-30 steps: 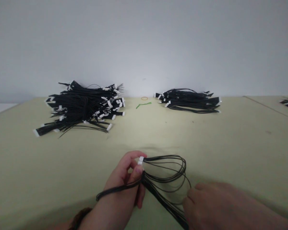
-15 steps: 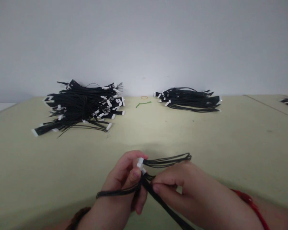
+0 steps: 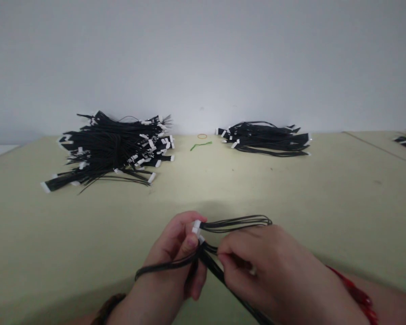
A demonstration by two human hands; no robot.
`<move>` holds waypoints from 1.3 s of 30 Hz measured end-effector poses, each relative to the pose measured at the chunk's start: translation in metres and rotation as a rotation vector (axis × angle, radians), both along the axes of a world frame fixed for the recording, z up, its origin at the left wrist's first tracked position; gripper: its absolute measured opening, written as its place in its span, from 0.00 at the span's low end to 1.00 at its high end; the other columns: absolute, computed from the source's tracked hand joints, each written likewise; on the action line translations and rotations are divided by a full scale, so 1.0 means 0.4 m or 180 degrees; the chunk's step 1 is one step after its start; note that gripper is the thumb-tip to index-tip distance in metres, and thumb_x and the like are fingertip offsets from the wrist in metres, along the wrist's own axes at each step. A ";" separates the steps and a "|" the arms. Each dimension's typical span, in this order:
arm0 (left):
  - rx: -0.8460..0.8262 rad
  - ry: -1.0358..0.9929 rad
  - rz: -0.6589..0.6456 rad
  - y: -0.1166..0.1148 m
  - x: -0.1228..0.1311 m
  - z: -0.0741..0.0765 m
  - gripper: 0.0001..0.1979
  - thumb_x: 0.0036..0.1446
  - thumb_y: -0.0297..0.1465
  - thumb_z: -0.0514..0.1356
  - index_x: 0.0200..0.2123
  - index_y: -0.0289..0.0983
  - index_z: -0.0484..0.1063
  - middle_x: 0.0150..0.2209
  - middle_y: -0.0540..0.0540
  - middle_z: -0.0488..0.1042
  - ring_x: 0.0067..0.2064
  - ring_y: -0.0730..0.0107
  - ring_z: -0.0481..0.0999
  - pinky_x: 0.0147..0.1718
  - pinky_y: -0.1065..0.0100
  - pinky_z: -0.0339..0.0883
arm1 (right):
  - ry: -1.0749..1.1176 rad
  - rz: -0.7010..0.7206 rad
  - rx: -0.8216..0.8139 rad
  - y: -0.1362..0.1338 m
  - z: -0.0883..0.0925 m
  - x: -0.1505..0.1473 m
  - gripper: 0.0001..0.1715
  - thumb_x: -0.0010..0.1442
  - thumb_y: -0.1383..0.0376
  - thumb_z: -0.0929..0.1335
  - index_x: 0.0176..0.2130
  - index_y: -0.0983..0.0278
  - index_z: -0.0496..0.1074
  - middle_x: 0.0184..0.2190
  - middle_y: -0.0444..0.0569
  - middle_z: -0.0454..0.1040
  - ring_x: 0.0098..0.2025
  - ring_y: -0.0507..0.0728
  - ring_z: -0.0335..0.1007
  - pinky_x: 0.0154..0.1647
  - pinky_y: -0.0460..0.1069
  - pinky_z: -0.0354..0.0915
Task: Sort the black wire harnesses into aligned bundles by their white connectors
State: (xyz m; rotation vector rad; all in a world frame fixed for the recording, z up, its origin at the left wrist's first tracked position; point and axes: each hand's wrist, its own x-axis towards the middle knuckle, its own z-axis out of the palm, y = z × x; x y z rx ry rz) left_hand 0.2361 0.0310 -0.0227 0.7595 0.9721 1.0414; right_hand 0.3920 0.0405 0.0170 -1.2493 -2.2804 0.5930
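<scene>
My left hand [image 3: 174, 257] is shut on a small bundle of black wires [image 3: 238, 222], pinching their white connectors [image 3: 196, 228] between thumb and fingers. A thicker black strand of the bundle loops over my left wrist. My right hand [image 3: 274, 271] sits just to the right, its thumb and fingertips pinching the black wires close to the connectors. The wires form a flattened loop beyond my right hand, and their lower length runs down out of view.
A large heap of black wire harnesses with white connectors [image 3: 111, 149] lies back left on the pale green table [image 3: 325, 189]. A smaller heap [image 3: 264, 139] lies back right. Between them are a rubber band [image 3: 202, 136] and a green twist tie [image 3: 201, 146]. A white wall stands behind.
My right hand has shifted slightly left and closer to the connectors along the wires. The wire loop has drawn a little tighter, and the view has tilted slightly.
</scene>
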 end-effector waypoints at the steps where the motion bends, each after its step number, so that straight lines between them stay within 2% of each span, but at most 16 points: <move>1: -0.0037 -0.0002 0.0030 0.001 0.001 0.000 0.12 0.52 0.36 0.60 0.39 0.40 0.65 0.12 0.59 0.58 0.12 0.82 0.56 0.12 0.80 0.46 | 0.0131 -0.0009 -0.0481 0.006 0.014 0.007 0.10 0.49 0.74 0.62 0.24 0.63 0.69 0.18 0.39 0.64 0.20 0.47 0.55 0.21 0.44 0.49; 3: -0.0123 0.0007 0.0093 0.004 0.002 0.000 0.13 0.51 0.36 0.61 0.40 0.40 0.65 0.12 0.59 0.58 0.12 0.82 0.55 0.12 0.80 0.45 | 0.0600 0.0224 -0.1866 0.026 0.045 0.033 0.12 0.50 0.74 0.61 0.29 0.63 0.71 0.18 0.39 0.63 0.18 0.47 0.54 0.18 0.42 0.50; 5: -0.0203 0.0044 0.0151 0.005 0.003 0.001 0.13 0.52 0.36 0.60 0.41 0.40 0.64 0.12 0.59 0.58 0.12 0.82 0.54 0.11 0.80 0.44 | 0.1454 0.0718 -0.3212 0.058 0.071 0.072 0.12 0.52 0.72 0.60 0.30 0.65 0.72 0.18 0.41 0.63 0.18 0.46 0.57 0.18 0.41 0.56; 6: -0.0207 0.0053 0.0172 0.006 0.004 0.001 0.13 0.52 0.36 0.60 0.41 0.40 0.65 0.12 0.59 0.57 0.12 0.83 0.54 0.11 0.81 0.44 | 0.1959 0.0951 -0.3468 0.077 0.081 0.094 0.11 0.53 0.72 0.61 0.28 0.66 0.72 0.19 0.43 0.64 0.19 0.46 0.59 0.20 0.42 0.58; 8: -0.0169 0.0058 0.0190 0.006 0.004 0.001 0.13 0.52 0.35 0.60 0.41 0.40 0.65 0.12 0.59 0.58 0.12 0.83 0.54 0.11 0.81 0.44 | 0.2508 0.1040 -0.3077 0.116 0.092 0.133 0.09 0.56 0.70 0.64 0.32 0.65 0.74 0.22 0.45 0.67 0.24 0.47 0.64 0.25 0.42 0.62; 10: -0.0034 -0.0006 0.0137 0.006 0.003 -0.001 0.14 0.52 0.37 0.60 0.41 0.40 0.65 0.12 0.59 0.58 0.11 0.83 0.54 0.11 0.81 0.43 | 0.2684 0.0760 -0.2090 0.147 0.098 0.156 0.06 0.56 0.68 0.67 0.33 0.64 0.75 0.26 0.45 0.70 0.30 0.48 0.66 0.31 0.42 0.64; 12: 0.0015 0.0006 0.0105 0.008 0.002 -0.005 0.13 0.53 0.37 0.59 0.41 0.39 0.65 0.12 0.59 0.57 0.11 0.83 0.54 0.11 0.80 0.42 | 0.3190 0.0425 -0.1423 0.159 0.103 0.156 0.07 0.57 0.66 0.66 0.32 0.63 0.74 0.29 0.43 0.70 0.35 0.47 0.67 0.38 0.42 0.64; 13: 0.0017 0.0019 0.0089 0.008 0.002 -0.007 0.12 0.53 0.36 0.59 0.40 0.39 0.65 0.12 0.59 0.57 0.11 0.82 0.54 0.11 0.80 0.42 | 0.3607 0.0275 -0.1320 0.156 0.107 0.149 0.10 0.60 0.66 0.63 0.32 0.63 0.73 0.29 0.40 0.70 0.34 0.45 0.66 0.38 0.40 0.64; 15: -0.0018 0.0055 0.0084 0.010 0.002 -0.009 0.09 0.55 0.33 0.57 0.40 0.39 0.65 0.12 0.59 0.57 0.12 0.82 0.54 0.12 0.79 0.43 | 0.3967 0.0233 -0.1512 0.130 0.112 0.125 0.15 0.64 0.66 0.55 0.37 0.60 0.69 0.25 0.33 0.67 0.22 0.40 0.62 0.26 0.35 0.59; 17: -0.0059 0.0031 0.0051 0.011 0.003 -0.008 0.10 0.55 0.33 0.57 0.41 0.39 0.65 0.12 0.58 0.58 0.12 0.81 0.54 0.12 0.78 0.43 | 0.3333 0.0475 -0.1927 0.086 0.107 0.096 0.13 0.65 0.64 0.54 0.41 0.59 0.64 0.21 0.32 0.66 0.12 0.39 0.52 0.12 0.36 0.47; 19: -0.0131 -0.0022 0.0074 0.010 0.004 -0.003 0.11 0.54 0.34 0.58 0.41 0.39 0.65 0.13 0.58 0.59 0.13 0.81 0.54 0.13 0.78 0.44 | 0.2259 0.0584 -0.1847 0.041 0.086 0.069 0.05 0.63 0.64 0.59 0.36 0.61 0.63 0.23 0.38 0.70 0.14 0.44 0.58 0.11 0.40 0.49; 20: -0.0170 -0.0052 0.0092 0.009 0.004 0.001 0.11 0.53 0.35 0.59 0.40 0.39 0.65 0.14 0.58 0.60 0.13 0.81 0.55 0.13 0.78 0.44 | 0.1382 0.0419 -0.1215 0.022 0.071 0.058 0.06 0.62 0.66 0.60 0.32 0.62 0.63 0.22 0.40 0.70 0.17 0.47 0.60 0.14 0.42 0.51; 22: -0.0199 -0.0129 0.0102 0.006 0.004 0.008 0.11 0.53 0.35 0.59 0.39 0.40 0.64 0.14 0.58 0.60 0.13 0.82 0.54 0.13 0.78 0.43 | 0.0118 0.0353 0.0447 -0.001 0.039 0.043 0.10 0.59 0.71 0.60 0.27 0.63 0.62 0.20 0.42 0.66 0.19 0.49 0.58 0.18 0.46 0.49; 24: -0.0171 -0.0167 0.0034 0.003 0.004 0.014 0.09 0.55 0.35 0.58 0.39 0.39 0.64 0.14 0.58 0.59 0.13 0.83 0.52 0.13 0.77 0.41 | -0.0561 0.0488 0.1503 -0.005 0.014 0.036 0.12 0.58 0.73 0.59 0.24 0.63 0.60 0.19 0.41 0.62 0.20 0.51 0.53 0.20 0.48 0.46; 30: -0.0158 -0.0258 -0.0054 0.006 0.000 0.010 0.09 0.56 0.35 0.57 0.40 0.39 0.65 0.13 0.59 0.58 0.12 0.84 0.50 0.12 0.78 0.40 | -0.0946 0.0898 0.1811 0.013 0.005 0.046 0.13 0.60 0.74 0.57 0.25 0.63 0.57 0.21 0.41 0.60 0.21 0.51 0.50 0.24 0.49 0.45; 39: -0.0134 -0.0241 0.0048 0.003 0.003 0.004 0.09 0.55 0.35 0.58 0.40 0.40 0.66 0.13 0.59 0.58 0.11 0.84 0.51 0.11 0.79 0.42 | -0.0905 0.0799 0.1872 0.017 0.003 0.051 0.12 0.59 0.73 0.61 0.26 0.63 0.55 0.21 0.40 0.57 0.22 0.51 0.49 0.24 0.49 0.45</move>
